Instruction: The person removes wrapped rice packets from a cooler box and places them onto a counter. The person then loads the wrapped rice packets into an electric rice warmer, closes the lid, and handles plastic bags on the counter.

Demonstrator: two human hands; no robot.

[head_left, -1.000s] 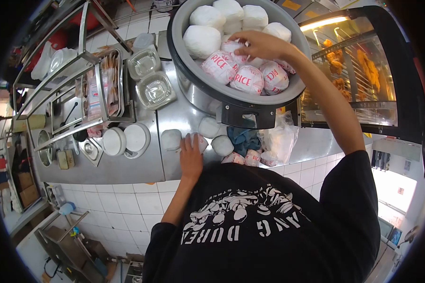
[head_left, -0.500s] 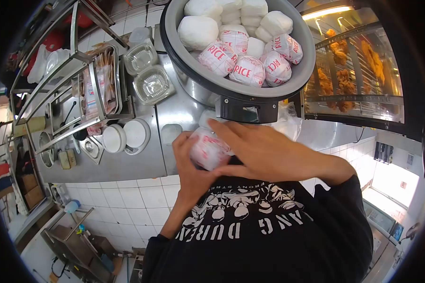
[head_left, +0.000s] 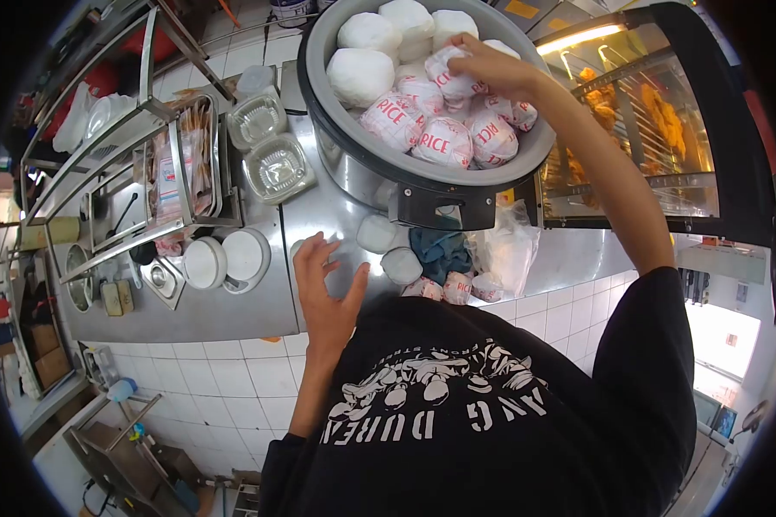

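My right hand (head_left: 496,71) reaches into the large round rice cooker (head_left: 526,155). Its fingers are closed on a paper-wrapped rice ball (head_left: 444,71) with red print, above other wrapped rice balls (head_left: 444,142). Plain white rounded bundles (head_left: 360,77) fill the far left of the cooker. Over the steel counter, my left hand (head_left: 326,289) is open with its fingers apart and holds nothing. Two small whitish round pieces (head_left: 378,233) lie right of it. Near my shirt are printed wrappers (head_left: 459,287), partly hidden, beside a dark teal cloth (head_left: 440,252).
Clear plastic containers (head_left: 278,168) stand left of the cooker. White round tubs (head_left: 247,256) and a metal rack (head_left: 177,164) are farther left. A lit glass display case (head_left: 638,121) with fried food stands at right. A clear plastic bag (head_left: 509,246) lies on the counter.
My right hand has carried the wrapped rice ball from in front of my chest up into the cooker. My left hand has let go of it and opened. The view has shifted slightly.
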